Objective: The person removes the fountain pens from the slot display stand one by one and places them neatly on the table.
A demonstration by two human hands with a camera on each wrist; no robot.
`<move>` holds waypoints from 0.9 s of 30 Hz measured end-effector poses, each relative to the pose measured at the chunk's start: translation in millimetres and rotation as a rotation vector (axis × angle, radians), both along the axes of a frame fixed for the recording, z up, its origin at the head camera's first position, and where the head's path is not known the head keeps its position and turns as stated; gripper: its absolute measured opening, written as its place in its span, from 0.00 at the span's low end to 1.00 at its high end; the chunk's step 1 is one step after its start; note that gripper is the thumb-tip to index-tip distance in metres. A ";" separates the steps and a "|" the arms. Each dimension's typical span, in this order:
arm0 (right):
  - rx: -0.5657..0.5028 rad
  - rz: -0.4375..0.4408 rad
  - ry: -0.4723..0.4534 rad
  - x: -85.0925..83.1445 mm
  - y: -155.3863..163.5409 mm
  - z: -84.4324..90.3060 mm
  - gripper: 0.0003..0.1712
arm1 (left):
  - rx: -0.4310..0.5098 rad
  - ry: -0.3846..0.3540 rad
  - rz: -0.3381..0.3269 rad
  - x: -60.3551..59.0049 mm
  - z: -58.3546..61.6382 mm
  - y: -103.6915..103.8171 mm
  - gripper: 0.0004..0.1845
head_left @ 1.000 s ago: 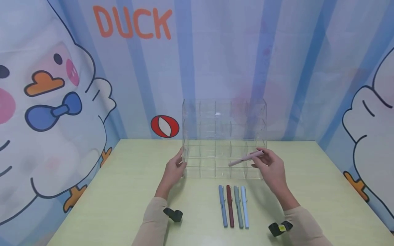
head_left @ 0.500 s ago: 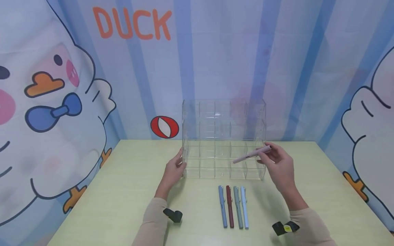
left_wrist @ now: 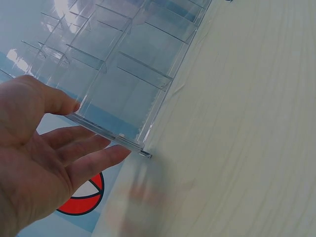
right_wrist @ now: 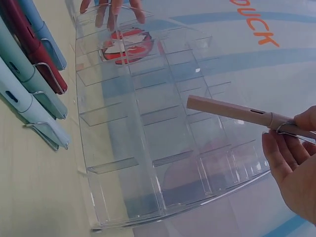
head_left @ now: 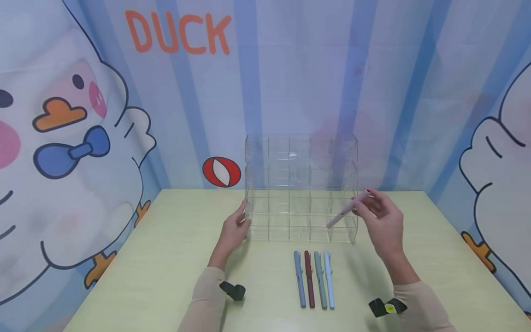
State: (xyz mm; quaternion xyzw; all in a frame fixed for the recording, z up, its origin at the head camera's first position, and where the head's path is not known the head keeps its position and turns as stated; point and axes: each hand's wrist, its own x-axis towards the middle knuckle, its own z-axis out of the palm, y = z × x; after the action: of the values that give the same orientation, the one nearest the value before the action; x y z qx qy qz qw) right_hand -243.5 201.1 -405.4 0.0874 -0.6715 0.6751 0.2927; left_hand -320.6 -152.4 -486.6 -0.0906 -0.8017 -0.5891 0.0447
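A clear acrylic rack (head_left: 289, 215) with a grid of compartments stands upright on the table. My left hand (head_left: 233, 230) grips its left side wall; the left wrist view shows the thumb (left_wrist: 61, 101) on one face of the wall and the fingers on the other. In my right hand (head_left: 383, 223) a pale pink pen (head_left: 347, 210) is pinched near its clip end. It slants down to the left, and its free end overlaps the lower right compartments in the head view. The right wrist view shows that pen (right_wrist: 229, 111) in front of the rack's grid.
In front of the rack lie a blue pen (head_left: 300, 279), a dark red pen (head_left: 309, 279), a grey-green pen (head_left: 321, 280) and a light blue pen (head_left: 329, 280), side by side. A printed cloth backdrop (head_left: 290, 69) hangs behind the pale table (head_left: 166, 258).
My right hand has moved right with the pink pen, towards the rack's right edge. The pen has tilted more steeply. The left hand and the rack have stayed put.
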 end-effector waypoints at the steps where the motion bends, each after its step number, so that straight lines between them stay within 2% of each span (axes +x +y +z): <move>1: -0.019 0.012 0.005 0.4 0.2 0.4 0.22 | 0.000 -0.001 0.000 0.2 -0.1 0.1 0.36; 8: -0.078 0.045 0.038 3.2 1.3 2.0 0.20 | 0.005 -0.013 -0.002 0.0 -1.0 0.0 0.36; 15: -0.078 0.070 0.055 4.4 3.4 3.6 0.20 | 0.002 -0.007 -0.003 -2.2 -1.7 0.3 0.36; 21: -0.101 0.085 0.042 5.0 4.3 3.4 0.24 | 0.004 -0.014 0.001 -0.8 -0.7 0.0 0.36; 27: -0.101 0.059 0.032 4.2 6.0 3.8 0.23 | 0.005 -0.010 -0.001 -1.2 -0.6 0.1 0.36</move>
State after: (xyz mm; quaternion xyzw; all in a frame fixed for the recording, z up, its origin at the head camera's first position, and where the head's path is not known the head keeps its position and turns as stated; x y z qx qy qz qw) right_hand -239.4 207.1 -401.6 0.1030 -0.6292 0.7148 0.2873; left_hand -321.8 -152.3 -487.2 -0.0882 -0.8004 -0.5915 0.0407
